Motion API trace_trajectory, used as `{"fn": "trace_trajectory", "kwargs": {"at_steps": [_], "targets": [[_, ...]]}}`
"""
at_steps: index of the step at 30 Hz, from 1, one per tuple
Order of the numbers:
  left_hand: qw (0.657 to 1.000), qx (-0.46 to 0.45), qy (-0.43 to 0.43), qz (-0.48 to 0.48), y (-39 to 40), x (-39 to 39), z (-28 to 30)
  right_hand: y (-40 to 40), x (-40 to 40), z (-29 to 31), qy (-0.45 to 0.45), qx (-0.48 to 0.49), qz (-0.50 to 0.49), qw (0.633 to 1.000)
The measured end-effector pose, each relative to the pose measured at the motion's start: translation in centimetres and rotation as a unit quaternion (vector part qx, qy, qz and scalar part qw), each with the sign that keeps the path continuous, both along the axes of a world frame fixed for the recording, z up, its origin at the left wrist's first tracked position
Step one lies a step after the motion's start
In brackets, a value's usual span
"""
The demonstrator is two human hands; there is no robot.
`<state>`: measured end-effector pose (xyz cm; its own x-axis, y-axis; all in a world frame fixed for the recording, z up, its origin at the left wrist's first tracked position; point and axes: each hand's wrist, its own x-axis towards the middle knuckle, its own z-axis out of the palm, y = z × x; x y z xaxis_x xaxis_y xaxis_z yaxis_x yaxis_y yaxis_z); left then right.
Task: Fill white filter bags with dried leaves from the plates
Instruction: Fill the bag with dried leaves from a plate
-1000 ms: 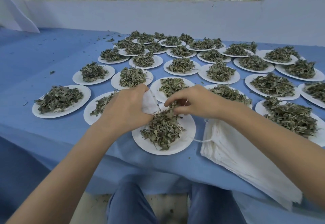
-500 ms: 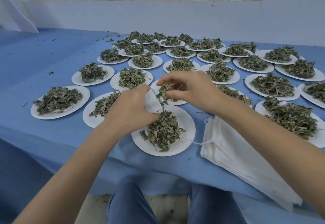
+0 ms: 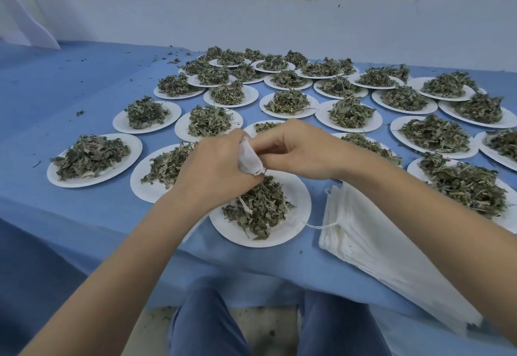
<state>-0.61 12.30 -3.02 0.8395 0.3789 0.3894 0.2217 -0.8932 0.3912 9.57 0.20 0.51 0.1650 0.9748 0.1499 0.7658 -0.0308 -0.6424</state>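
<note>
My left hand grips a small white filter bag above the nearest white plate, which holds a heap of dried leaves. My right hand has its curled fingertips at the bag's mouth, and whether leaves sit between them is hidden. A white drawstring trails across the plate's right rim. A stack of flat white filter bags lies on the blue cloth to the right of that plate.
Several more white plates heaped with dried leaves cover the blue table out to the far wall. Loose leaf crumbs dot the cloth at the left. The table's front edge runs above my blue-trousered knees.
My right hand lifted a pinch of leaves off the near plate and brought it left to the mouth of the bag; its fingers are now pressed against the bag.
</note>
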Motion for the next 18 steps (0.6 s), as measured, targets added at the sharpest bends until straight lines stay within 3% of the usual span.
{"fn": "trace_trajectory", "kwargs": {"at_steps": [4,7,9,12,14,18], "targets": [[1.0,0.005,0.015,0.003,0.1,-0.5,-0.1,-0.4,0.6,0.2,0.053,-0.071,0.078,0.993],[0.998,0.009,0.056,0.028,0.7,-1.0,0.0,-0.9,1.6,-0.1,0.127,-0.026,0.035,0.991],[0.997,0.0,0.07,0.041,1.1,-1.3,0.1,-0.9,2.4,-0.7,0.042,-0.012,-0.024,0.999],[0.997,-0.008,0.075,0.033,1.2,-1.3,0.2,-0.6,2.9,-1.8,-0.158,-0.145,0.02,0.977],[0.997,-0.007,0.077,0.025,1.2,-1.3,0.1,-0.2,2.6,-2.5,-0.194,-0.191,0.061,0.96],[0.996,-0.005,0.08,0.027,1.4,-1.3,-0.1,0.8,2.4,-3.6,-0.225,-0.19,0.095,0.951]]}}
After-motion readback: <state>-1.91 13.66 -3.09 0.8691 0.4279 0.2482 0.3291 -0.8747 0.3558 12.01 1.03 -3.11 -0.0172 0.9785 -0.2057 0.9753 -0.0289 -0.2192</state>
